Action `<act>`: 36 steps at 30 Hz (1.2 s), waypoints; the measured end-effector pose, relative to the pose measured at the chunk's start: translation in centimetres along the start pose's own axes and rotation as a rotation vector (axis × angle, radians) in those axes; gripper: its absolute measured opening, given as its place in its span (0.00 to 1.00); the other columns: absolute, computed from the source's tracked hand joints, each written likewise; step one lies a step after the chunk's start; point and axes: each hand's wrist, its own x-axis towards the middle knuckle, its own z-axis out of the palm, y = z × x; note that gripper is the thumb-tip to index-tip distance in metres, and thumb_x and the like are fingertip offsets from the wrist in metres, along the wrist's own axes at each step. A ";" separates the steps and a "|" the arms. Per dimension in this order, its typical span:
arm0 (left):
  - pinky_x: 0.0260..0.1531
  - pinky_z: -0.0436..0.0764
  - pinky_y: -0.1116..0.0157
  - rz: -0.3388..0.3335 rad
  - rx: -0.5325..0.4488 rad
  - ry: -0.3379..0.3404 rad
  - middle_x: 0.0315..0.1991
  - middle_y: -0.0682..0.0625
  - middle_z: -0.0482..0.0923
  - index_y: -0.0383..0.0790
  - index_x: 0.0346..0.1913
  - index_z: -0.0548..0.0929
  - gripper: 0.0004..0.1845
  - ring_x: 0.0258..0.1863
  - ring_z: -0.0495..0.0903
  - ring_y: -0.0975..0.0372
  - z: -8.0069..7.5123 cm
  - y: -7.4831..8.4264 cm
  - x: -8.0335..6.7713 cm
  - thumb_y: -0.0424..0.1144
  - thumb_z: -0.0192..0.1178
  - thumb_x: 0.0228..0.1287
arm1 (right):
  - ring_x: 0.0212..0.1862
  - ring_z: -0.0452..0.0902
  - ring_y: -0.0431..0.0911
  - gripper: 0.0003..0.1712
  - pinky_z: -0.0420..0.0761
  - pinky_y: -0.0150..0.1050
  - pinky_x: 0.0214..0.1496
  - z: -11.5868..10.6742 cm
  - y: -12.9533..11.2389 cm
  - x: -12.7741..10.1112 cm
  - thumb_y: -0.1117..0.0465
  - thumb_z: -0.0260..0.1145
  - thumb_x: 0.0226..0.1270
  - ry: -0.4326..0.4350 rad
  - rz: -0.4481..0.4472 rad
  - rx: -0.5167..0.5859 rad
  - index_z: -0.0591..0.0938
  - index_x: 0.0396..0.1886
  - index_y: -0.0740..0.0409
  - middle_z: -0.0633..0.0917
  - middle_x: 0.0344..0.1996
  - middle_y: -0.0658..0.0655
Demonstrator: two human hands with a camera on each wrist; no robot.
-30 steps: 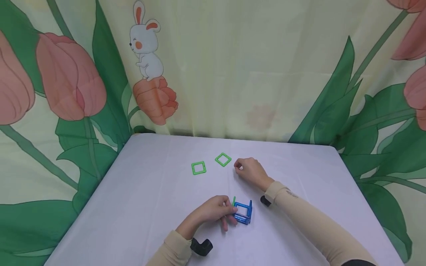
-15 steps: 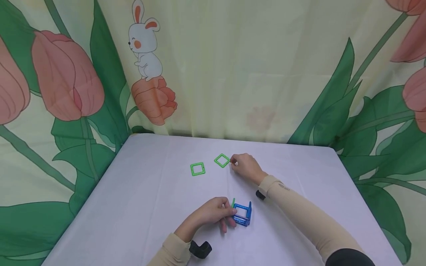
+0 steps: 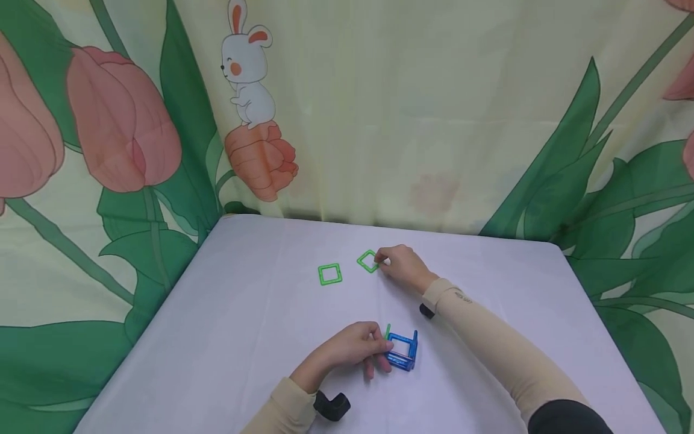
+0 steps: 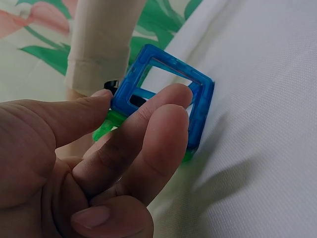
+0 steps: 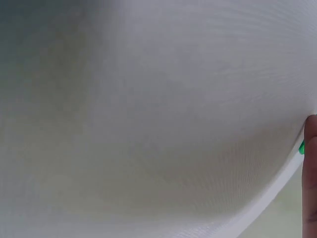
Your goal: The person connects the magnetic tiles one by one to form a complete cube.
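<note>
Blue frame, seemingly built of hollow squares joined into a box-like shape, is toward the near side of the table, with a green piece standing up at its left. We pinch its left side with the thumb and fingers of our left hand, the spare fingers loosely bent beside it; whether it rests on the table, we cannot tell. Farther off, our right hand reaches across, its fingers curled at the right corner of a green square that lies turned like a diamond. We seem to touch that corner, but cannot tell whether we grip it. Another green square lies to the left, apart from both hands. We judge the step in hand to be fetching the diamond-turned square while steadying the blue frame. Next, that calls for a firm pinch on its rim and a clean lift, without jogging the frame.
</note>
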 end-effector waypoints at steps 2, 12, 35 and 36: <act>0.38 0.74 0.66 -0.007 0.004 -0.003 0.28 0.52 0.90 0.42 0.36 0.77 0.14 0.17 0.83 0.60 0.0 0.1 0.1 0.49 0.61 0.75 | 0.53 0.86 0.48 0.10 0.82 0.48 0.57 0.0 0.1 0.1 0.68 0.68 0.68 -0.007 0.002 -0.004 0.88 0.46 0.54 0.91 0.48 0.55; 0.40 0.75 0.65 -0.025 -0.009 -0.010 0.29 0.51 0.91 0.42 0.37 0.77 0.13 0.17 0.82 0.59 0.0 0.0 0.1 0.48 0.60 0.76 | 0.51 0.83 0.47 0.09 0.80 0.48 0.60 0.4 0.3 0.6 0.69 0.70 0.68 -0.099 -0.019 0.010 0.87 0.46 0.55 0.89 0.45 0.53; 0.33 0.72 0.66 -0.027 0.012 0.015 0.27 0.52 0.90 0.43 0.36 0.77 0.13 0.16 0.80 0.59 0.0 0.3 0.0 0.48 0.61 0.76 | 0.53 0.78 0.54 0.10 0.78 0.53 0.58 0.1 1.1 0.2 0.62 0.72 0.70 -0.023 -0.093 -0.207 0.90 0.49 0.52 0.90 0.46 0.54; 0.32 0.72 0.66 -0.026 0.015 0.017 0.27 0.52 0.90 0.43 0.36 0.77 0.13 0.15 0.80 0.59 0.0 0.3 0.0 0.48 0.60 0.76 | 0.55 0.78 0.55 0.10 0.78 0.54 0.58 0.1 1.2 0.2 0.61 0.71 0.70 -0.014 -0.093 -0.216 0.91 0.48 0.52 0.90 0.47 0.55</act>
